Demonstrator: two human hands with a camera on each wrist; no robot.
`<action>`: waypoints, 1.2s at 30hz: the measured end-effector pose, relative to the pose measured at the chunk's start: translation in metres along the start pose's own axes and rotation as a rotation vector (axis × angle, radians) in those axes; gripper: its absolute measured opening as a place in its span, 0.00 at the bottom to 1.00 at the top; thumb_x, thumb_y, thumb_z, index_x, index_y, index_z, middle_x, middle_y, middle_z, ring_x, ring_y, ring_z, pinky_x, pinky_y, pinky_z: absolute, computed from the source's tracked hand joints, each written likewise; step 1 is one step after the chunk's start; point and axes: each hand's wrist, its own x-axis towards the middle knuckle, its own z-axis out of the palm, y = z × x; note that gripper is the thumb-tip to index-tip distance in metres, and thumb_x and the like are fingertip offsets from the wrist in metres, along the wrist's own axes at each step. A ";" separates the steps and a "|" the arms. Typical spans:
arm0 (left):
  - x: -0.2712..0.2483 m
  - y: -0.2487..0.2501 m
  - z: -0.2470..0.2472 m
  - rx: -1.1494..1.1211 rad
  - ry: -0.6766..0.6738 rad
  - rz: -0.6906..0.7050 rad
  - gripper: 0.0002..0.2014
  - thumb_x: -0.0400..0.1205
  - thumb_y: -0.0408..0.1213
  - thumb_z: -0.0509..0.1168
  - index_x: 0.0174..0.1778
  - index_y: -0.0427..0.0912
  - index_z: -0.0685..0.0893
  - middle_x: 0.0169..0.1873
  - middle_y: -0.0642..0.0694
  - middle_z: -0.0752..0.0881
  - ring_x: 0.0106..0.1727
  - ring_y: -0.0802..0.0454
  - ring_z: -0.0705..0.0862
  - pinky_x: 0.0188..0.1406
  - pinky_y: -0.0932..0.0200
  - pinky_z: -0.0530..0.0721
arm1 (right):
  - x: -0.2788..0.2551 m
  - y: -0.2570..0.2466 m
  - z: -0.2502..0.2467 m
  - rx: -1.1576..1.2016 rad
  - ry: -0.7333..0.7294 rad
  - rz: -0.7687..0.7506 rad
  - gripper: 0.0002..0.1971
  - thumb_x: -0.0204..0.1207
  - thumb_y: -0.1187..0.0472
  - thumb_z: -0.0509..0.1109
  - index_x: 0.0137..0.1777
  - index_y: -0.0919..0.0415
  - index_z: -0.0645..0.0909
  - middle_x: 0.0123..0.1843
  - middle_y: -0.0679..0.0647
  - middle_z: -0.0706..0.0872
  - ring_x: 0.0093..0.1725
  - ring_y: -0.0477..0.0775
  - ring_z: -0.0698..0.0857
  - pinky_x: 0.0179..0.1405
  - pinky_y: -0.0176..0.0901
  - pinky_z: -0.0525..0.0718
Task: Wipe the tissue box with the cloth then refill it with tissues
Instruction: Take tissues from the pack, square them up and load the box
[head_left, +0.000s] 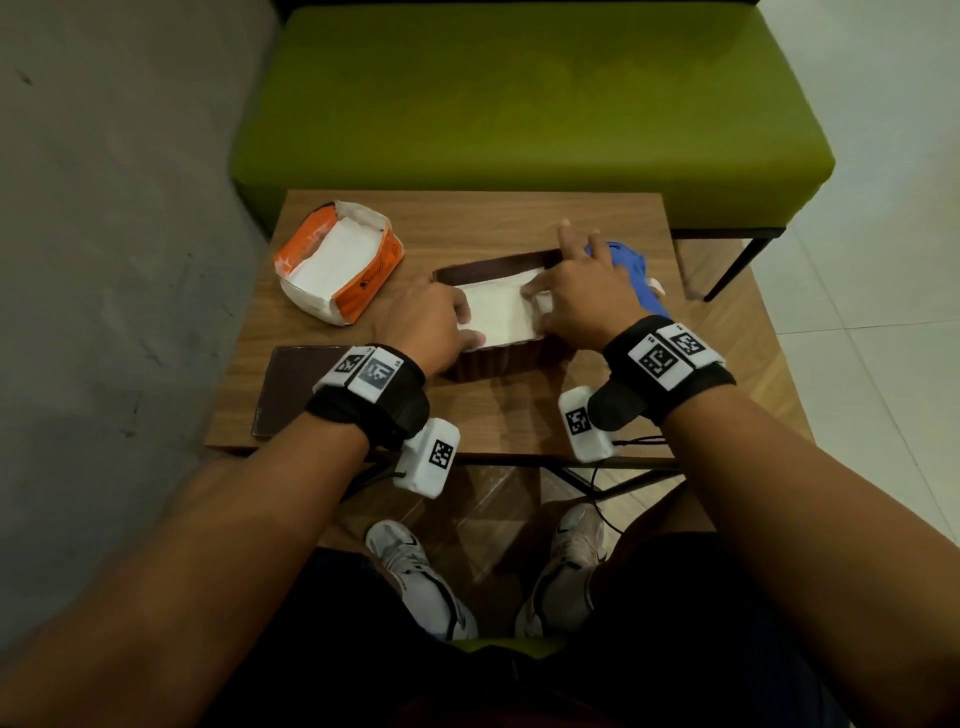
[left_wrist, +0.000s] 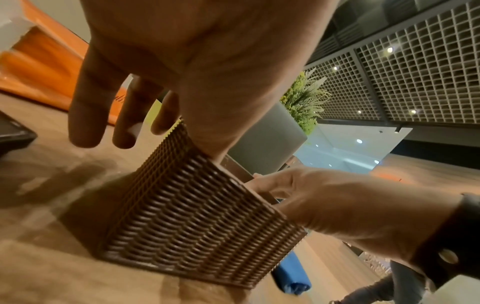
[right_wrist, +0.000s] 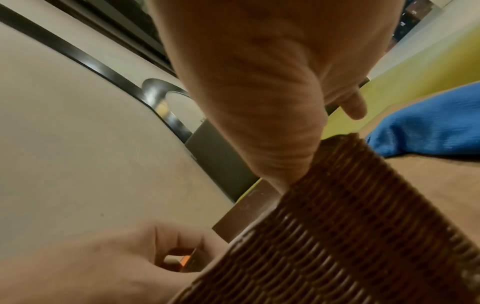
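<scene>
The brown woven tissue box (head_left: 498, 358) (left_wrist: 202, 222) (right_wrist: 363, 236) stands open in the middle of the wooden table (head_left: 493, 431), with a white stack of tissues (head_left: 496, 312) inside. My left hand (head_left: 431, 322) (left_wrist: 182, 51) straddles the box's left end: its thumb reaches in onto the tissues and its fingers hang fairly straight outside the wall. My right hand (head_left: 582, 296) (right_wrist: 259, 82) lies spread over the right end, thumb on the tissues and index finger stretched to the far rim. The blue cloth (head_left: 631, 265) (left_wrist: 291, 275) (right_wrist: 426, 127) lies bunched just right of the box.
An opened orange and white tissue pack (head_left: 343, 260) (left_wrist: 44, 61) sits at the back left of the table. The box's dark flat lid (head_left: 296, 389) (left_wrist: 13, 133) lies at the front left. A green bench (head_left: 519, 104) stands behind the table, with a grey wall to the left.
</scene>
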 end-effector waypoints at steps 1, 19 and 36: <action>0.000 0.000 0.002 0.003 0.000 -0.008 0.19 0.80 0.55 0.81 0.64 0.54 0.91 0.71 0.44 0.82 0.72 0.42 0.83 0.70 0.42 0.85 | 0.001 0.000 0.001 0.004 -0.022 0.030 0.24 0.80 0.56 0.79 0.76 0.39 0.85 0.97 0.57 0.43 0.94 0.74 0.45 0.87 0.79 0.57; 0.022 0.009 -0.017 0.170 -0.172 -0.010 0.33 0.81 0.51 0.82 0.82 0.50 0.84 0.75 0.43 0.88 0.72 0.40 0.87 0.69 0.47 0.87 | 0.017 -0.005 0.006 -0.085 -0.148 0.197 0.35 0.77 0.40 0.80 0.83 0.48 0.78 0.92 0.62 0.56 0.91 0.79 0.52 0.85 0.78 0.62; 0.029 0.007 -0.016 0.120 -0.194 0.037 0.32 0.81 0.45 0.83 0.81 0.46 0.84 0.75 0.41 0.88 0.72 0.39 0.87 0.71 0.46 0.87 | 0.015 -0.006 0.004 -0.069 -0.091 0.205 0.23 0.89 0.52 0.68 0.82 0.56 0.80 0.93 0.60 0.57 0.92 0.76 0.52 0.86 0.76 0.63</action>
